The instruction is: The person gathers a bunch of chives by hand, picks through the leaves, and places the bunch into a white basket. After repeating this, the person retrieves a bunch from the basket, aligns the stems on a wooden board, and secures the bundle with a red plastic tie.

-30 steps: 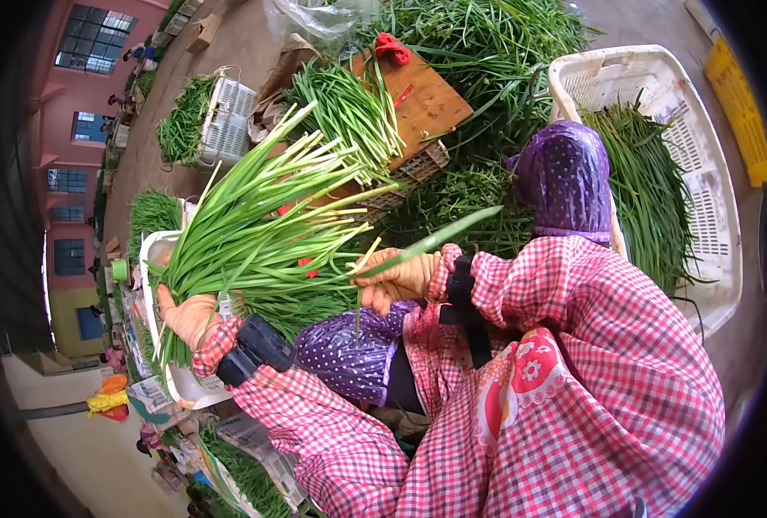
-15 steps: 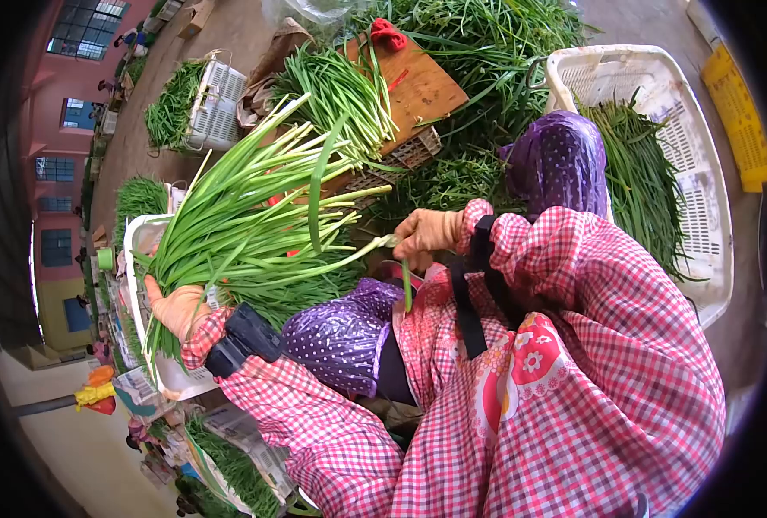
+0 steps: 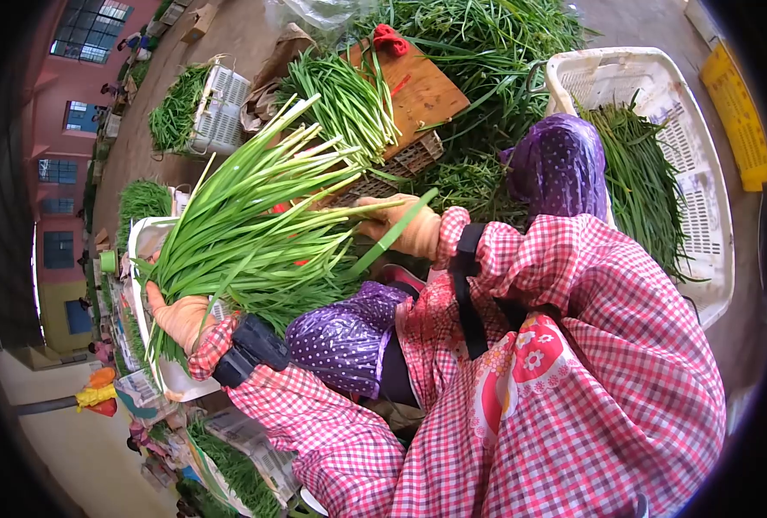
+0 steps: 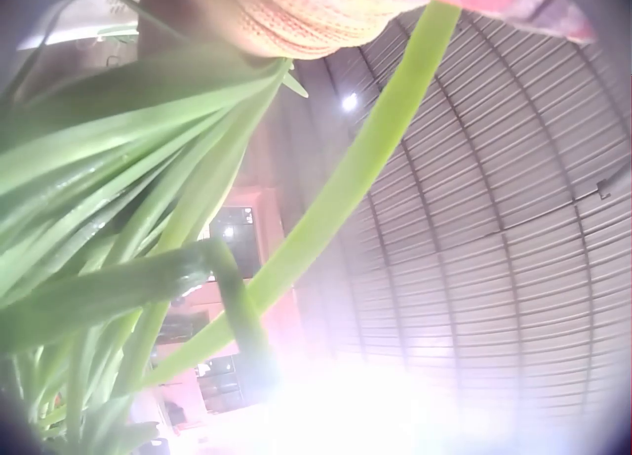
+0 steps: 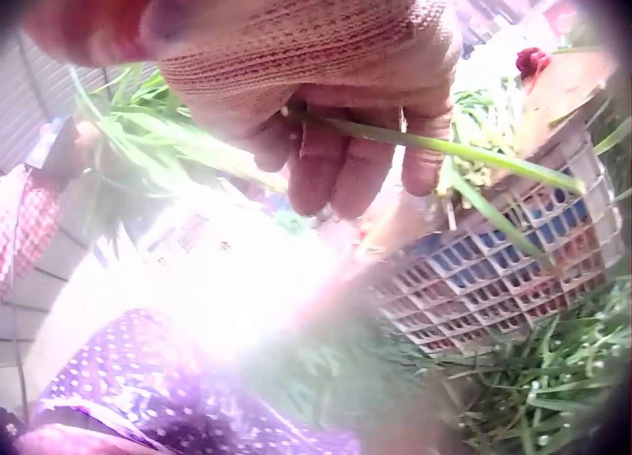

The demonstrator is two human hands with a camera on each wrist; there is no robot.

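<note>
My left hand [image 3: 180, 319], in a knitted glove with bare fingertips, grips a large fanned bunch of green stalks [image 3: 245, 224] by its leafy part, the pale ends pointing up and right. In the left wrist view the glove [image 4: 296, 15] is at the top edge, with leaves [image 4: 118, 159] hanging below. By the pale ends, my right hand [image 3: 407, 226] has its fingers curled round a thin green stalk [image 5: 474, 154], seen across the fingers in the right wrist view. A loose flat leaf [image 3: 390, 237] crosses in front of that hand.
A wooden board [image 3: 426, 91] on a crate carries another bunch [image 3: 340, 104] and a red cloth [image 3: 390, 40]. Loose greens [image 3: 495, 52] are heaped behind. A white basket [image 3: 694, 173] of greens stands right, a white container [image 3: 146, 237] left, purple-covered knees [image 3: 340, 341] below.
My right hand first pulled back toward the body with a stalk, away from the bunch, then moved up to the bunch's pale ends. The left hand keeps its grip and has shifted only slightly.
</note>
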